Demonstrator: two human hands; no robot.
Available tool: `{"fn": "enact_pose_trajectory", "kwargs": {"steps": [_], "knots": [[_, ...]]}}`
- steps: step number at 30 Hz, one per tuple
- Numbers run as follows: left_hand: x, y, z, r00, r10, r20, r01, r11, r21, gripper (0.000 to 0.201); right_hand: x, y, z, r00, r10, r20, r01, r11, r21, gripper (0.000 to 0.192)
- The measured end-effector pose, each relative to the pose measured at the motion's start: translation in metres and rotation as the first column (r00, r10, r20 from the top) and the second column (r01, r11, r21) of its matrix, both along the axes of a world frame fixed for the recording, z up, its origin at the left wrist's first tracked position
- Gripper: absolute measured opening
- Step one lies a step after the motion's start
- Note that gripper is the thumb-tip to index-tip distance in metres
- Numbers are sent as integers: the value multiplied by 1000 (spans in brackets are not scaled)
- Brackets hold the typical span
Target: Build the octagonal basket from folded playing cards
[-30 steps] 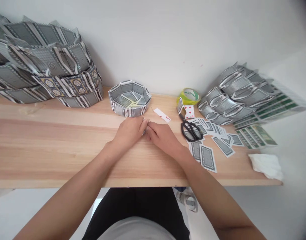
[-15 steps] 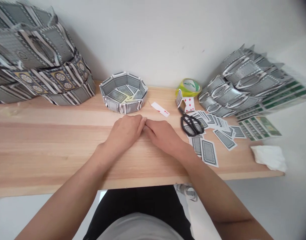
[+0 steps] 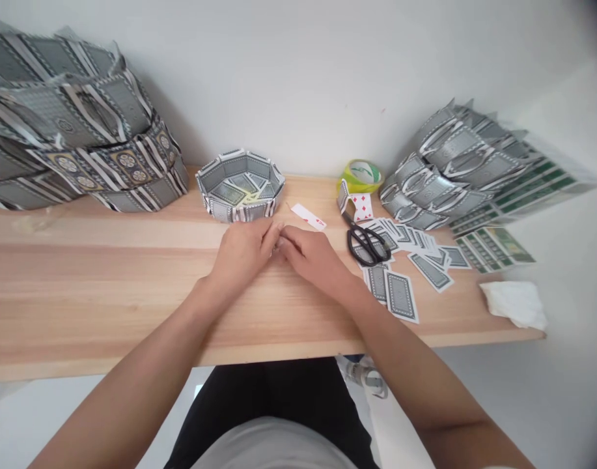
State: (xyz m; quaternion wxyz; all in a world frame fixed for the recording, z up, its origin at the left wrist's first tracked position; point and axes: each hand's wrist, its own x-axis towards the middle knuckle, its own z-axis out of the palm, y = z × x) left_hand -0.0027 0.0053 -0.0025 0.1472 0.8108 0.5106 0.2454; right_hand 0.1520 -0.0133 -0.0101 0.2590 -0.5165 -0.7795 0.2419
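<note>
At mid-bench, on the wooden tabletop (image 3: 107,260), the left hand (image 3: 242,251) and right hand (image 3: 314,257) are met fingertip to fingertip, curled over a small pale item that is almost wholly hidden, so what is pinched, and how tightly, cannot be told. Just beyond the fingertips, toward the wall, a bowl woven of folded playing cards (image 3: 240,185) is set, marginally nearer the left hand. Off the right hand are catalogued: one face-up red card (image 3: 308,216), black scissors (image 3: 364,242), loose face-down cards (image 3: 400,293), a yellow-green tape roll (image 3: 362,176).
</note>
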Motion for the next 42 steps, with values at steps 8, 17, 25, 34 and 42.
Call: {"fn": "enact_pose_trajectory", "kwargs": {"steps": [8,17,25,34,42], "knots": [[-2,0,1,984,-1,176,-1,1000,12,38,1,2,-1,969,28,-245,-61,990,-128,24],[-3,2,3,944,-15,329,58,991,-120,39,2,1,-1,953,10,-303,-53,990,-134,33],[-4,3,3,894,-98,437,200,961,-193,45,2,2,-1,930,-7,-367,-45,990,-132,39],[-3,3,-2,852,-96,515,243,944,-225,48,1,4,-4,914,-8,-406,-53,989,-138,40],[-2,2,-1,834,-104,543,253,945,-208,45,0,3,-5,906,0,-424,-94,975,-199,42]]}}
